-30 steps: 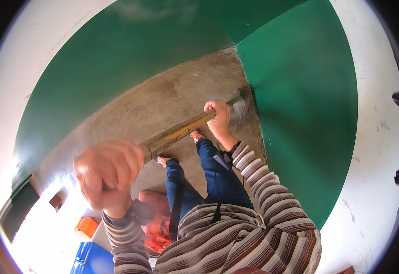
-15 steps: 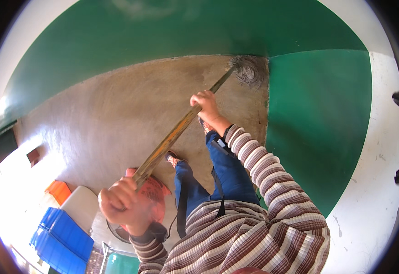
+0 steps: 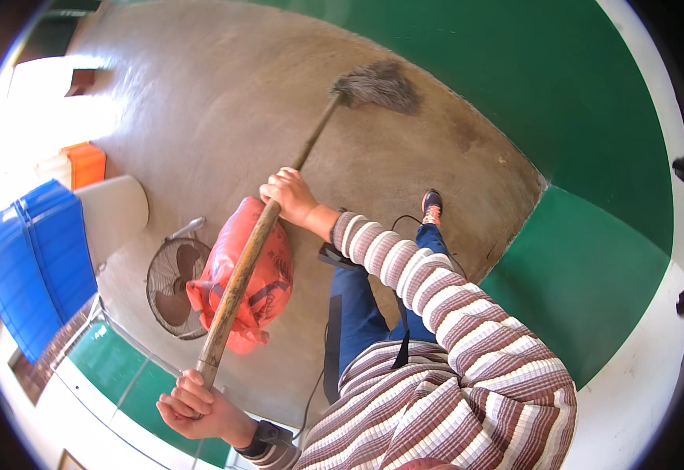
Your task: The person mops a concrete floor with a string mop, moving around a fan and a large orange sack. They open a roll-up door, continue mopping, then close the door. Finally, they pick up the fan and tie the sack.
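Both my hands are closed round the wooden handle of a string mop (image 3: 241,274). My left hand (image 3: 197,407) grips its lower end, close to my body. Farther up, my right hand (image 3: 287,196) wraps the handle around its middle. The handle slants away and to the right, ending in a grey mop head (image 3: 377,84) whose strands lie on the brown floor (image 3: 201,94), a short way from the green wall. Under the handle sits a full red plastic bag (image 3: 267,274), partly covered by the handle.
A round fan (image 3: 176,288) lies left of the bag. Farther left stand a blue bin (image 3: 40,266), a pale container (image 3: 119,215) and an orange box (image 3: 85,164). Green lower walls (image 3: 514,86) meet in a corner at right. A dark cable (image 3: 317,399) runs beside my leg.
The mop head has moved left, out of the wall corner, and its strands now trail to the right. My view has turned left, showing the bag and fan more fully.
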Demonstrator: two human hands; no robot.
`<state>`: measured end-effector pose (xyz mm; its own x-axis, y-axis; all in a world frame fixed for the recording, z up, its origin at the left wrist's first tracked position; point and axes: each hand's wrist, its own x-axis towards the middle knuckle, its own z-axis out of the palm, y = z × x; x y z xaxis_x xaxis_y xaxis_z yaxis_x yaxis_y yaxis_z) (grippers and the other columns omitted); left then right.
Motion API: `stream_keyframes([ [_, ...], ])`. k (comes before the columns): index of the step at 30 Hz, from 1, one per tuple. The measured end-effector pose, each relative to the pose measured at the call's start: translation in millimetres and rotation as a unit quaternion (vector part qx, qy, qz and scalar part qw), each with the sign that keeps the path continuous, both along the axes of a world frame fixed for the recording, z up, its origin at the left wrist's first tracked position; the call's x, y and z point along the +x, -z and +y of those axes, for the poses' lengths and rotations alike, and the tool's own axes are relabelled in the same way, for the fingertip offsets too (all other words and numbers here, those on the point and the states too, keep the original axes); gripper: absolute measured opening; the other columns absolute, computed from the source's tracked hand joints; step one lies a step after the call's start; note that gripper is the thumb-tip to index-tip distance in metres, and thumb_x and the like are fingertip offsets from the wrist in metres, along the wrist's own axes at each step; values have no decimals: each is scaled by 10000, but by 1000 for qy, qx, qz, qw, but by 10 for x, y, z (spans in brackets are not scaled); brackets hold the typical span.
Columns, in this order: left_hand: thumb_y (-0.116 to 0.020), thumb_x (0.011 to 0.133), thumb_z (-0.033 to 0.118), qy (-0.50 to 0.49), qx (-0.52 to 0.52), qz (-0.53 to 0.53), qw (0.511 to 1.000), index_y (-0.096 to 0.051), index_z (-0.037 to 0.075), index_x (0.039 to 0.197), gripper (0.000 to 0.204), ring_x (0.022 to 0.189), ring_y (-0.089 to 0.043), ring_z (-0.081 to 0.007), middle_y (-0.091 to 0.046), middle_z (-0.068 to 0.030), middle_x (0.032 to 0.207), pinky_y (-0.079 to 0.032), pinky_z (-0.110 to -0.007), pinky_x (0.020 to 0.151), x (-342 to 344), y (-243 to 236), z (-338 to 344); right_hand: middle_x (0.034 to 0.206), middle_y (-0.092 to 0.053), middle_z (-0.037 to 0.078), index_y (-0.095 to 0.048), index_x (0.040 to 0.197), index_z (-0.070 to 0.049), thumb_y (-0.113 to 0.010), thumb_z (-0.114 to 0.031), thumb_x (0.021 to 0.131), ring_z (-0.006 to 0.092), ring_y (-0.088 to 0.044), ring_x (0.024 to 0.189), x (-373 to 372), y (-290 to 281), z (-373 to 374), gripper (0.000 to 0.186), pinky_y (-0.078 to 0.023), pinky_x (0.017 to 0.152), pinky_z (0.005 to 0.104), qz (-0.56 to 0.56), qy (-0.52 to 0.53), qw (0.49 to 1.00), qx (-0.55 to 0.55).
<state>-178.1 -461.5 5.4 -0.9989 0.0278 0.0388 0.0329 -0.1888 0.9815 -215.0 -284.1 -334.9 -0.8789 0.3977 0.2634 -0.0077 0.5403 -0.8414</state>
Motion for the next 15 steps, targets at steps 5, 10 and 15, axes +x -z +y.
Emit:
stream_keyframes([
  [5,-316,965,190,-94,-57,42,993,-204,182,566,415,434,-197,-103,-151,22,421,-381,-301,670,-157,-5,-674,755,-564,53,-564,737,-158,-584,-173,769,258,-578,850,-855,150,-1173,40,-404,898,402,-13,-104,994,-3],
  [10,-320,964,191,-195,-119,66,971,-214,181,553,425,445,-228,-108,-177,20,433,-376,-299,668,-137,-67,-1087,786,-595,45,-580,737,-169,-574,-158,777,249,-592,907,-1027,143,-1955,42,-393,932,407,-11,-160,987,-21],
  [15,-358,963,190,-222,-78,58,970,-217,180,555,432,427,-232,-104,-189,23,428,-363,-292,638,-291,-274,-1604,804,-625,29,-611,798,-172,-621,-127,727,253,-590,921,-793,-32,-2254,85,-407,895,409,-85,-222,971,-12],
])
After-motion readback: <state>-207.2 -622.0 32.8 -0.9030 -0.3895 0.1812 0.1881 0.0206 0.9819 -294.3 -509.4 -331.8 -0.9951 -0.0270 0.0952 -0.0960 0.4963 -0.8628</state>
